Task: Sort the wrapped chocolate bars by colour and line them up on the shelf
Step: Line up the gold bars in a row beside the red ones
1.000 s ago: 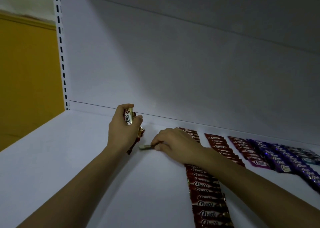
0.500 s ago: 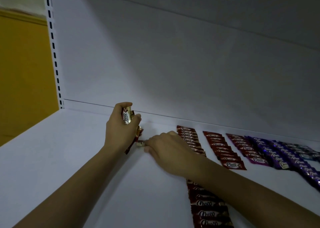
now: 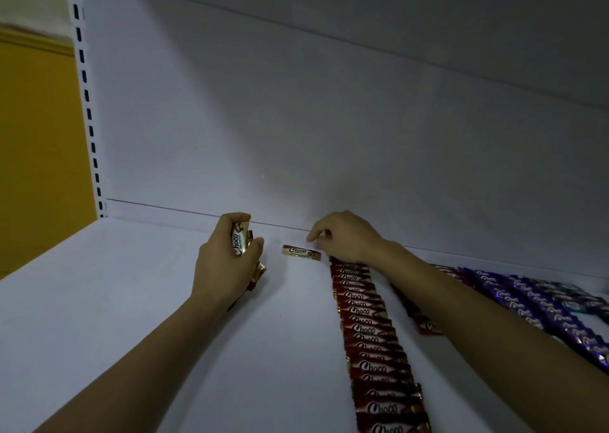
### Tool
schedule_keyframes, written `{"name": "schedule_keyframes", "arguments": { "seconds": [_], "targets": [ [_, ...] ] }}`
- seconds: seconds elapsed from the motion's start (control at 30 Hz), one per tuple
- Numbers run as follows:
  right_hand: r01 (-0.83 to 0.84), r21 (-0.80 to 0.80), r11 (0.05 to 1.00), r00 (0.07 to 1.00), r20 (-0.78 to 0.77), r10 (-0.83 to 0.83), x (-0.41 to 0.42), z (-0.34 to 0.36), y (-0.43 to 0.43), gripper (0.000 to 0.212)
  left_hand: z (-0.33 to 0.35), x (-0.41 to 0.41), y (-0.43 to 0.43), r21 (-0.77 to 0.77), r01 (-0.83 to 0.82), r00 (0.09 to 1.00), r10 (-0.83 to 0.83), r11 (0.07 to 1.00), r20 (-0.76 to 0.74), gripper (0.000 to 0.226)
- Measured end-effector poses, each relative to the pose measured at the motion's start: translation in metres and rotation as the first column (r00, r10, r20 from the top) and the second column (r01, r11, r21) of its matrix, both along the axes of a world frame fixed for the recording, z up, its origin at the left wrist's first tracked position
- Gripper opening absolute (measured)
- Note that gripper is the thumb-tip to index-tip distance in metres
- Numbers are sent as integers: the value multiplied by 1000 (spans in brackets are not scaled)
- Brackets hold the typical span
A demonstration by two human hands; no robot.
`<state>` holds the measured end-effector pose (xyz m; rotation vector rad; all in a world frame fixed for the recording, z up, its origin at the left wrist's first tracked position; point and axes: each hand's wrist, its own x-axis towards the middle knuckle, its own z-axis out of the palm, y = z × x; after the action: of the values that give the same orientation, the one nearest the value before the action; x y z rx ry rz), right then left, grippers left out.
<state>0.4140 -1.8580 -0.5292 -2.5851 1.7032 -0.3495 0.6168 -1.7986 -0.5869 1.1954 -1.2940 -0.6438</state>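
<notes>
**Fig. New gold column begun: skew and slip risks**

L hand point(image 3: 227, 268) grips a bunch of gold Choco bars point(image 3: 242, 243). R hand point(image 3: 346, 238), fingers curled, sits at the right end of the lone gold Choco bar point(image 3: 301, 252) lying on the shelf point(image 3: 131, 301); contact can't be told. R forearm crosses the red row point(image 3: 372, 334), so a low pull-back could scatter it or nudge the lone bar askew; a loose bunch may slip

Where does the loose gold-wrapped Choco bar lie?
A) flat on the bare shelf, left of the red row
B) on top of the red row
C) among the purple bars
A: the gold-wrapped Choco bar lies alone on the white shelf, just left of the far end of the red row.
</notes>
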Motion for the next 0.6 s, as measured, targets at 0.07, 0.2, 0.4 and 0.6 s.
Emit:
{"name": "schedule_keyframes", "arguments": {
  "seconds": [0.07, 0.2, 0.4, 0.6],
  "targets": [
    [10, 52, 999, 997, -72, -7, -3, -2, 1, 22, -1, 0, -3, 5, 6, 1000, -6, 1000, 12, 30],
    [45, 76, 996, 990, -136, -34, -8, -6, 0, 23, -4, 0, -5, -1, 4, 999, -4, 1000, 42, 30],
    [44, 60, 997, 993, -109, -38, -6, -8, -1, 28, -5, 0, -6, -4, 8, 999, -8, 1000, 34, 31],
    [50, 72, 996, 986, -160, -38, -3, -10, -1, 31, -4, 0, -5, -7, -7, 998, 7, 1000, 62, 32]
  ]
}}
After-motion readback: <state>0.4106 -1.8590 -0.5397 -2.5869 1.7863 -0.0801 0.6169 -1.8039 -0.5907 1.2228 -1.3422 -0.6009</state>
